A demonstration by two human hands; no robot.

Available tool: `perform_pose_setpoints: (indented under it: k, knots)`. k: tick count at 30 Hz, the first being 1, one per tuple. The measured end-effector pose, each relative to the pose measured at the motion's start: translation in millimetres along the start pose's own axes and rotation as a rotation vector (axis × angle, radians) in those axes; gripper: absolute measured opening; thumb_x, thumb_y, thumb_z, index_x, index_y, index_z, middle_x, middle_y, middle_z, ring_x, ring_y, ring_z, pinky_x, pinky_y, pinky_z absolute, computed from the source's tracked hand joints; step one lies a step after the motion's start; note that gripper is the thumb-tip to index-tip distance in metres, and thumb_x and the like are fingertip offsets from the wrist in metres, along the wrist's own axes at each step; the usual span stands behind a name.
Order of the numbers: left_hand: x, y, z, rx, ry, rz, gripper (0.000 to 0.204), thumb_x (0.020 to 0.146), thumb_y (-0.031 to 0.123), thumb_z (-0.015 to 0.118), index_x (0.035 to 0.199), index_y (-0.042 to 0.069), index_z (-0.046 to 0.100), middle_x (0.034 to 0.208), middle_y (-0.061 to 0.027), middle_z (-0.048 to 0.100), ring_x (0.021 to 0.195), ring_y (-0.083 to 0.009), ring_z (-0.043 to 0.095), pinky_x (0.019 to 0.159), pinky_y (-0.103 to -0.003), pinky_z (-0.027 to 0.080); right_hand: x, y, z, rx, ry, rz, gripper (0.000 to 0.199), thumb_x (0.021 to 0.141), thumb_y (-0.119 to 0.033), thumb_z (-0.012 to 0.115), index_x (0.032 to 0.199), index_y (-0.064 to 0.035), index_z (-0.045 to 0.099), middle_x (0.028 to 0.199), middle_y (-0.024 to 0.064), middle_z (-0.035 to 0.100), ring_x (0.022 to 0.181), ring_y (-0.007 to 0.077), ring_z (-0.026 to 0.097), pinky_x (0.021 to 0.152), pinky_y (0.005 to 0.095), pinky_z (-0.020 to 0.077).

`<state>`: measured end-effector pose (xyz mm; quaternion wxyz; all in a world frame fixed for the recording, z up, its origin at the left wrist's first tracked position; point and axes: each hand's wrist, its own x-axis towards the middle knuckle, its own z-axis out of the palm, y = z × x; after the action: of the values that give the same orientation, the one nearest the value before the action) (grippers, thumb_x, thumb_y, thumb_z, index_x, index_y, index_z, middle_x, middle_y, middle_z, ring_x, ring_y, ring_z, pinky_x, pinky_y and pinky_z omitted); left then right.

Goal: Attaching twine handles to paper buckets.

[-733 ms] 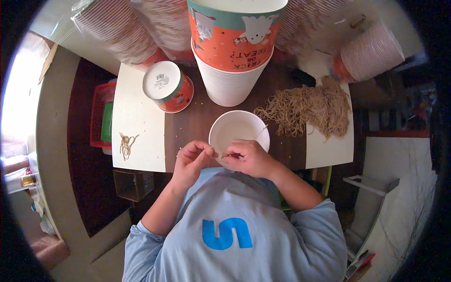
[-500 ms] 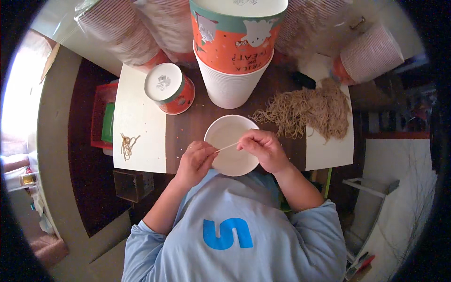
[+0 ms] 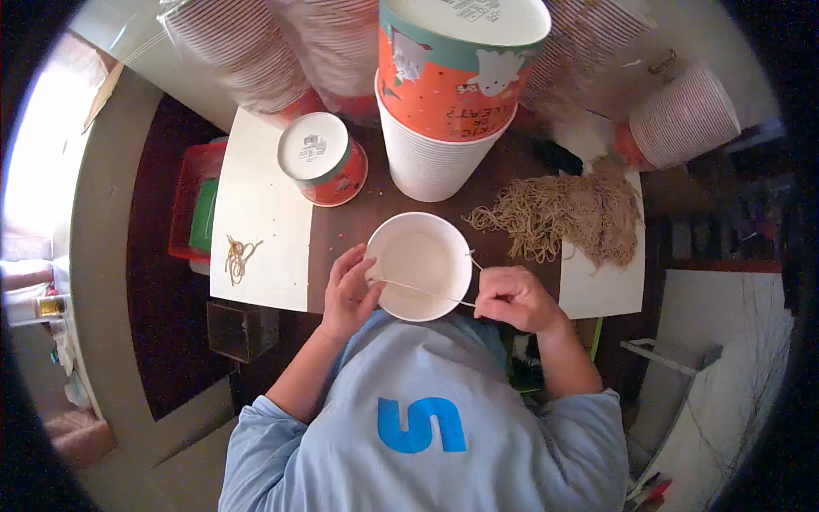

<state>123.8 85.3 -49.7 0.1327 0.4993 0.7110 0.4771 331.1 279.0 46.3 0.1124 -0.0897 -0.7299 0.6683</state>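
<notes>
A white paper bucket (image 3: 415,247) stands mouth-up at the near edge of the table, its inside facing me. A thin pale cord (image 3: 422,292) stretches across its near half. My right hand (image 3: 516,299), just right of the rim, is closed on the cord, and a short end pokes up above the knuckles. At the left rim is my left hand (image 3: 348,290), fingers apart, with thumb and forefinger beside the cord's other end. Whether that end passes through the bucket's wall is too small to tell.
Behind stands a tall stack of upturned buckets (image 3: 444,158); a single orange upturned bucket (image 3: 345,175) is to its left. A heap of tan cords (image 3: 572,213) lies at right, a small cord bundle (image 3: 241,258) at left. Wrapped bucket stacks (image 3: 235,51) line the back.
My right hand has moved right and down, off the bucket's middle, drawing the cord out longer. My left hand's fingers have spread at the left rim. The view has shifted slightly.
</notes>
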Motion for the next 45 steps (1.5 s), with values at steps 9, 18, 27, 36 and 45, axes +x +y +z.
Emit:
perform_pose_setpoints:
  k: [9, 18, 27, 36, 45]
  knots:
    - [-11.4, 2.4, -5.0, -0.143, -0.045, -0.129, 0.052, 0.07, 0.009, 0.073, 0.118, 0.006, 0.053, 0.128, -0.0177, 0.041, 0.114, -0.029, 0.048, 0.094, -0.039, 0.043, -0.6, 9.0, 1.6, -0.163, -0.342, 0.025, 0.008, 0.072, -0.008, 0.067, 0.066, -0.0044, 0.064, 0.063, 0.0047, 0.056, 0.057, 0.0152, 0.053, 0.051, 0.0289, 0.0395]
    - [-11.0, 9.9, -8.8, -0.207, -0.076, -0.084, 0.05, 0.068, 0.012, 0.069, 0.116, 0.007, 0.056, 0.129, -0.0185, 0.039, 0.118, -0.0322, 0.042, 0.099, -0.043, 0.036, 4.2, -5.9, 14.9, -0.247, -0.594, 0.34, 0.021, 0.077, -0.014, 0.065, 0.097, -0.0069, 0.065, 0.075, 0.0065, 0.062, 0.065, 0.0166, 0.059, 0.059, 0.0286, 0.0482]
    - [12.3, 46.7, -16.9, 0.107, -0.293, 0.211, 0.028, 0.064, 0.016, 0.068, 0.091, 0.009, 0.064, 0.121, -0.0142, 0.049, 0.116, -0.0367, 0.041, 0.1, -0.048, 0.031, 14.5, -16.3, 34.6, -0.24, -0.561, 0.048, 0.024, 0.08, -0.009, 0.059, 0.103, -0.0104, 0.064, 0.084, 0.0075, 0.062, 0.081, 0.0243, 0.06, 0.076, 0.0346, 0.0471]
    - [22.8, 89.0, -33.8, -0.718, -0.156, -0.416, 0.009, 0.087, 0.01, 0.059, 0.088, 0.001, 0.062, 0.078, -0.0015, 0.061, 0.067, -0.007, 0.052, 0.059, -0.022, 0.043, 39.9, 23.1, -3.5, -0.311, 0.424, 0.094, 0.018, 0.083, -0.013, 0.061, 0.099, -0.0044, 0.063, 0.098, 0.0083, 0.062, 0.087, 0.0173, 0.059, 0.08, 0.0284, 0.0463]
    - [40.5, 122.3, -54.4, -1.135, -0.196, -0.423, 0.016, 0.092, 0.012, 0.053, 0.103, 0.001, 0.058, 0.08, -0.0003, 0.058, 0.069, -0.0048, 0.048, 0.063, -0.02, 0.04, 18.2, 130.1, 30.1, 0.94, 0.163, 0.567, 0.056, 0.088, -0.05, 0.047, 0.124, -0.0077, 0.05, 0.124, 0.0092, 0.053, 0.116, 0.0242, 0.048, 0.101, 0.0416, 0.0325]
